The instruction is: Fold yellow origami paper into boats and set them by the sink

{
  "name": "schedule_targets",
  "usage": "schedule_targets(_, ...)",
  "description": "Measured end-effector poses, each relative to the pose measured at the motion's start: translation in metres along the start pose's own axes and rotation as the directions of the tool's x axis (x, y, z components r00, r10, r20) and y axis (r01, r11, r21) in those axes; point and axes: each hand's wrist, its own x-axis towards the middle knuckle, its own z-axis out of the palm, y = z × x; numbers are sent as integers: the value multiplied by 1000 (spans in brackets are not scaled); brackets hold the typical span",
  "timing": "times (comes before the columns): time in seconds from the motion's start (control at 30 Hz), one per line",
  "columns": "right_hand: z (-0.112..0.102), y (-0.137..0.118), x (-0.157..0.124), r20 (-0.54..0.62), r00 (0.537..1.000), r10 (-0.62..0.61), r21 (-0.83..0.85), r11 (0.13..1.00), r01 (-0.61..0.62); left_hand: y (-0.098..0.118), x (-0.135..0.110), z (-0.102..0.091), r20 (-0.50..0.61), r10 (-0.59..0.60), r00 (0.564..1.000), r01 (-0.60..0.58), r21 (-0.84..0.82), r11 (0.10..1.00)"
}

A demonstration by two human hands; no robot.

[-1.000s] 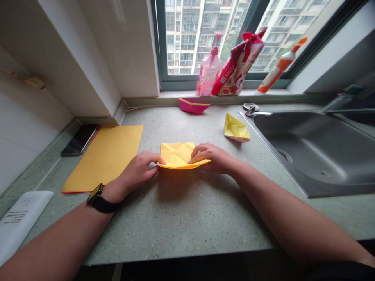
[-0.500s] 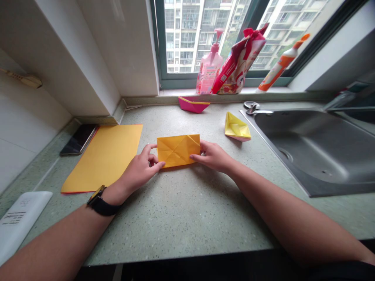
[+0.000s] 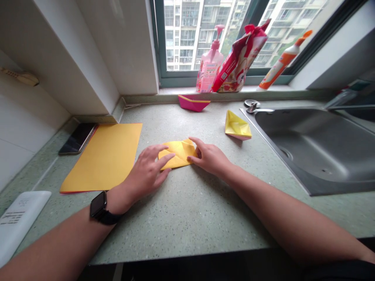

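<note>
A folded sheet of yellow origami paper (image 3: 177, 155) flat on the speckled green table (image 3: 187, 222), midway between a loose yellow paper sheet (image 3: 101, 156) and a steel sink (image 3: 310, 156). Left hand (image 3: 145, 171) spread over the folded sheet's left end, its fingers (image 3: 162, 156) open and resting, not clenched. Right hand (image 3: 208, 158) at the right end, its fingers (image 3: 195, 146) curved and touching the paper, with no pinch. Step in hand, by the look of it: folding and shaping. Next move seemingly calling for a firm hold on one edge, then a fresh crease.
</note>
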Motion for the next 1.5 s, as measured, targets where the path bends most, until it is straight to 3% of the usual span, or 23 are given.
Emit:
schedule_targets(0.07,-1,-2,0,2,1000,-22,-47,999,22,1,0,4,133,118,984,-111,-64,992)
schedule_targets(0.17,-2,-4,-1,-52,997,-65,-119,991,58,-2,0,9,288,160,944,-131,-116,985)
schedule_targets(0.3,-7,-11,-4,-213,953,-215,-232,959,165,-5,-3,9,364,138,921,-114,-86,990)
schedule_targets(0.37,-11,-16,-7,-228,916,-329,-290,921,259,-4,-5,9,376,129,918,-115,-59,992)
schedule_targets(0.43,-14,-21,-11,-153,893,-423,-313,878,362,-3,-6,9,381,121,916,-117,-32,993)
schedule_targets(0.53,-15,-26,-16,48,879,-474,-270,841,468,-2,-6,10,394,116,912,-127,2,992)
schedule_targets(0.67,-16,-26,-18,214,872,-441,-225,846,483,-2,-7,9,409,113,905,-132,18,991)
schedule_targets(0.97,-35,-35,-20,368,849,-379,-183,866,466,1,-9,5,374,125,919,-144,24,989)
schedule_targets(1.23,-35,-36,-20,358,862,-359,-214,867,450,7,-5,-1,294,92,951,-92,-13,996)
schedule_targets(1.5,-49,-31,-19,367,901,-230,-263,904,338,9,-2,-9,230,58,971,-62,12,998)
